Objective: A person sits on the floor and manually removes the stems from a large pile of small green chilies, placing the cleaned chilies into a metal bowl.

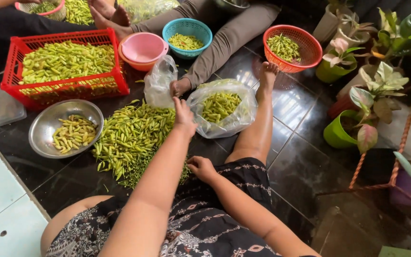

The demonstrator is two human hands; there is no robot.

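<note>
While left hand (pixel 185 115) reaches far over the chilli pile (pixel 131 138) — sorting step, mid-pick.
Left fingers curled at the edge of the clear bag of chillies (pixel 222 109); grip itself unclear. Right hand (pixel 200 167) loosely curled near the lap, contents not visible. Likely next — a clean pinch, then drop into bag or steel bowl (pixel 43 126).

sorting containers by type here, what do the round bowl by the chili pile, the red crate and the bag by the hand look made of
Round bowl: likely stainless steel, silvery with soft reflections on its inner wall.
Red crate: looks like moulded plastic, uniform glossy red with slotted lattice sides.
Bag near the left hand: thin clear plastic film, crinkled and shiny, with the green chilies showing through.
</note>
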